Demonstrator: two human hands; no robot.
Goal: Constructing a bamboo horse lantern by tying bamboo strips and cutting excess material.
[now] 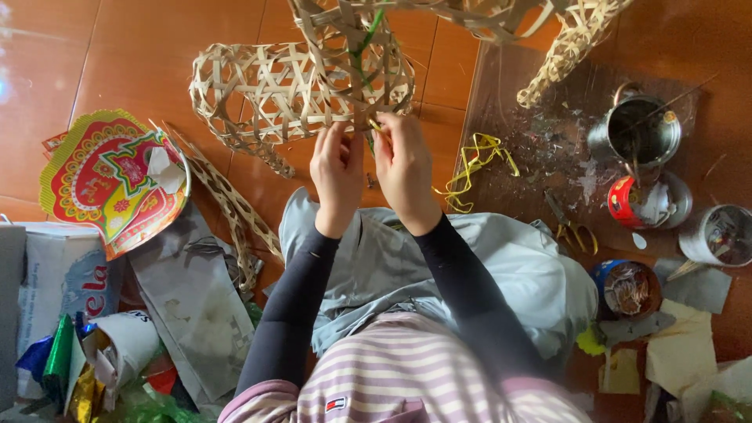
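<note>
A woven bamboo-strip frame (274,90) of open lattice stands on the red tiled floor in front of me. Both my hands are raised to its near edge. My left hand (337,168) pinches the lattice at its lower rim. My right hand (403,160) grips beside it, fingers closed on a thin yellow strip at the weave. A green strip (366,39) runs down through the lattice above my fingers. More woven bamboo (564,39) reaches off to the upper right.
Colourful patterned paper (110,180) and foil scraps (70,368) lie at left. A yellow ribbon (474,160) curls on the floor. At right stand a metal pot (642,129), a red tin (634,204), other tins (717,235), and scissors (572,227) on a clear sheet.
</note>
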